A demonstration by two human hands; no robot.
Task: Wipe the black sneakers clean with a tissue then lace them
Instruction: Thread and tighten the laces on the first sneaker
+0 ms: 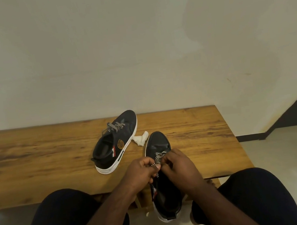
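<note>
The near sneaker point(161, 167) lies toe-first across the worktop's point(35, 156) near edge, close to its right end, with the heel hanging off past that edge between the person's knees. Both hands meet over its throat. The left hand point(142, 170) has its fingers curled, thumb and forefinger pinching the checked lace point(158, 157); the right hand point(180, 167) is curled in on the same lace from the other side, though just which strand each fingertip has is hidden by the knuckles.

The far sneaker point(115, 141) rests on its sole near the back edge, heel toward the person, its lace point(114, 126) already bunched over the tongue. A crumpled tissue point(141, 140) lies between the two toes, touching or nearly touching the far sneaker's white sole.

As for handling: the lace looks flat, woven and limp, so it should bend freely but will twist and slip loose unless kept taut; best taken close to the eyelets or at the stiff tip. The sneaker seems light, with a soft upper that gives under pressure and a firmer rubber sole. Half off the edge, it could tip or slide when the lace is pulled, so steadying it by the sole or heel collar would be safer than pressing on the toe.
</note>
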